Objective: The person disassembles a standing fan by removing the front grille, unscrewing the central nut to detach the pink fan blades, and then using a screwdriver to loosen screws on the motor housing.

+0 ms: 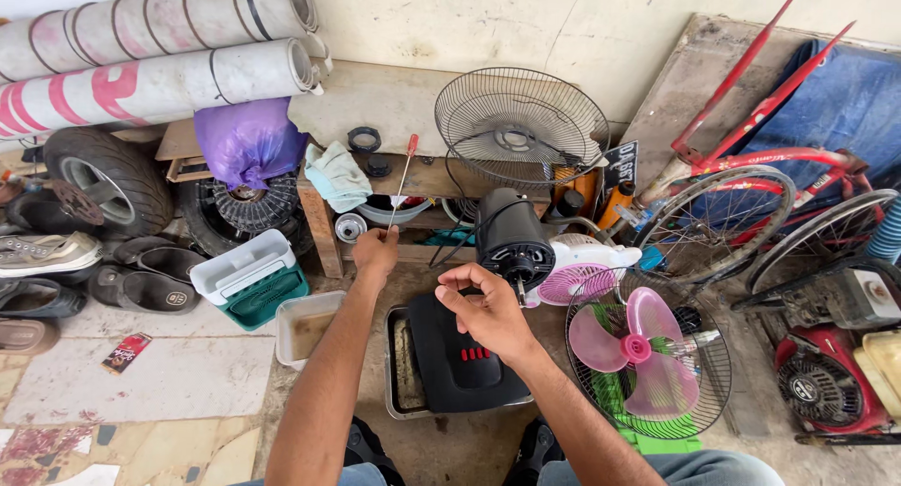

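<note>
Black and curved, the fan base [460, 364] lies in a metal tray [396, 373]. Just beyond it stands the black fan motor [511, 235]; the right hand [488, 308] pinches closed at its front shaft. Left of the motor, the left hand [375, 251] grips a red-handled screwdriver [402, 181]. Behind the motor leans a wire fan guard [521, 129]; right of it lies a pink blade [638, 350].
</note>
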